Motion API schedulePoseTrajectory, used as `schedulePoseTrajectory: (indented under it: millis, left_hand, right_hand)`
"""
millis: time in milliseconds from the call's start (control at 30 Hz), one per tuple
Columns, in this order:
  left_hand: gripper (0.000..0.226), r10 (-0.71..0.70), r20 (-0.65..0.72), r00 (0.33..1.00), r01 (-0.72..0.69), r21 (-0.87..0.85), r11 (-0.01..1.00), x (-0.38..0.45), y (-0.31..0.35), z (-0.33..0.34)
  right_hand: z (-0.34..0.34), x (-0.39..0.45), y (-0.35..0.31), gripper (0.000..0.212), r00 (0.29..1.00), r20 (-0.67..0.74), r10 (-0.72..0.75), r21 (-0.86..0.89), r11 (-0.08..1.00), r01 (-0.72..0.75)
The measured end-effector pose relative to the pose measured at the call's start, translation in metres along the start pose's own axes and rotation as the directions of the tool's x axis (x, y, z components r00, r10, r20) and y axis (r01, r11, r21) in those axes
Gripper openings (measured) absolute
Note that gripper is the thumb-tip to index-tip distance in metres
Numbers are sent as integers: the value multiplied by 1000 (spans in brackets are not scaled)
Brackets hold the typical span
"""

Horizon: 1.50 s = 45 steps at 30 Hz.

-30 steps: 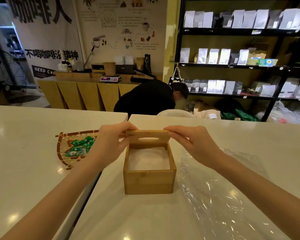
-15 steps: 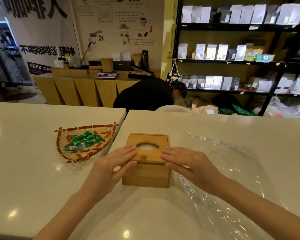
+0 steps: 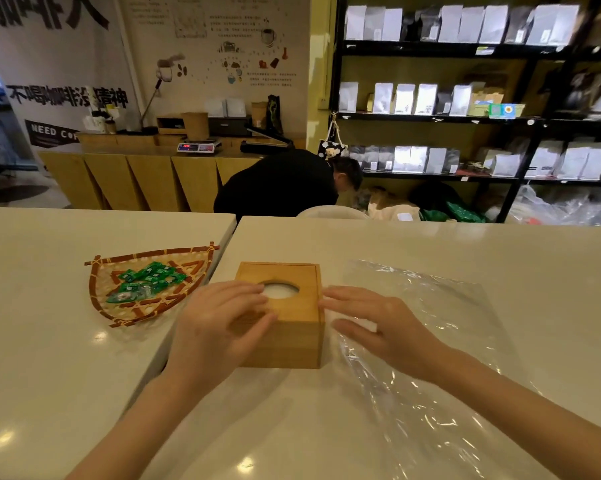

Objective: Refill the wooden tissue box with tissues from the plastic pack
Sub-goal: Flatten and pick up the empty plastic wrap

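Observation:
The wooden tissue box [image 3: 285,341] stands on the white table [image 3: 326,427], its lid closed. White tissue [image 3: 281,292] shows through the oval hole in the lid. My left hand [image 3: 219,327] lies over the box's front left corner, fingers spread on the lid and reaching the hole's edge. My right hand [image 3: 375,323] hovers just off the box's right side, fingers apart, holding nothing. The clear plastic pack [image 3: 423,358] lies flat and crumpled on the table to the right, under my right hand.
A woven fan-shaped basket [image 3: 119,313] with several green wrapped sweets sits left of the box, across a gap between two tables. A person in black [image 3: 278,185] bends down behind the table. Shelves with white bags [image 3: 430,98] fill the back right.
The lid went from being held up at the box's far edge to lying closed on the box. My right hand has slid off the lid to the box's right side.

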State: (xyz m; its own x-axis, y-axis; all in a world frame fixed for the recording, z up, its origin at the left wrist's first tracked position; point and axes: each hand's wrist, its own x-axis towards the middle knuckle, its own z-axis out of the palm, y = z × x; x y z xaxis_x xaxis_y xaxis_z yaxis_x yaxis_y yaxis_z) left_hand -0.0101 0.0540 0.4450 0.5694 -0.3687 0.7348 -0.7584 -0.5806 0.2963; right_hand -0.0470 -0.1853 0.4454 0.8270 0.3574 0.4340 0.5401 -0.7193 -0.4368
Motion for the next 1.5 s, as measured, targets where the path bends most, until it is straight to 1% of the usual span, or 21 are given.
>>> schedulePoseTrajectory:
  millis: [67,100,200,267,333,400,467,500,533,600,667,733,800,833,933,1000,1067,1167,1267,1367,1500]
  left_hand:
    - [36,6,4,1000,-6,-49,999,12,26,8]
    - [35,0,37,999,3,-78,997,17,40,14]
    - [33,-65,226,972,86,-85,993,27,76,34]
    - [35,-114,377,919,112,26,993,29,91,48]
    - [36,-164,496,853,95,161,982,29,99,59]
    - [35,-238,568,788,114,245,963,26,103,69]
    - [36,-310,622,719,155,291,944,24,104,77]
    - [37,-331,634,699,176,297,939,23,104,79]
    - [37,-344,640,687,194,295,936,23,103,81]
    - [37,-358,650,670,237,269,933,23,99,82]
    - [37,-373,673,639,322,206,924,22,94,84]
    - [33,-386,670,633,452,85,888,21,90,84]
    - [30,-400,651,645,567,-57,821,19,89,82]
    - [30,-404,638,656,600,-116,791,18,90,81]
    - [32,-401,610,684,660,-282,697,18,92,80]
    - [36,-402,608,685,703,-403,586,19,96,77]
    - [36,-400,596,696,710,-489,507,22,100,75]
    - [34,-406,567,717,697,-582,419,27,108,74]
    - [36,-422,562,711,700,-625,346,34,113,79]
    - [39,-411,570,711,693,-667,274,39,115,85]
    - [35,-409,578,706,675,-725,140,43,117,90]
  right_hand:
    - [-22,-10,5,29,980,-58,188,58,981,-185]
    - [-34,-18,11,24,959,-94,269,73,962,-263]
    - [-69,-43,29,17,870,-125,477,42,879,-476]
    - [-88,-63,43,9,793,-138,594,16,801,-598]
    - [-102,-83,58,3,702,-186,687,3,715,-699]
    - [-109,-100,69,11,591,-194,783,-20,599,-800]
    - [-110,-112,75,21,473,-144,869,-8,477,-879]
    - [-108,-117,76,25,427,-109,897,-4,430,-903]
    - [-106,-121,77,28,393,-76,917,0,394,-919]
    - [-101,-124,77,33,352,-18,936,59,353,-934]
    - [-97,-125,77,36,343,29,939,187,332,-925]
    - [-95,-126,78,41,352,57,934,320,316,-893]
    - [-96,-128,80,43,377,60,924,430,317,-845]
    - [-97,-129,81,43,398,50,916,478,328,-815]
    - [-105,-131,84,35,465,-4,886,600,374,-708]
    - [-112,-132,86,28,485,-38,873,659,387,-645]
    - [-120,-134,90,23,487,-67,871,700,389,-599]
    - [-130,-139,96,20,479,-111,871,741,394,-544]
    - [-140,-144,101,17,465,-174,868,790,405,-460]
    - [-146,-144,103,17,428,-252,868,816,429,-389]
    - [-150,-138,101,19,375,-367,851,802,494,-335]
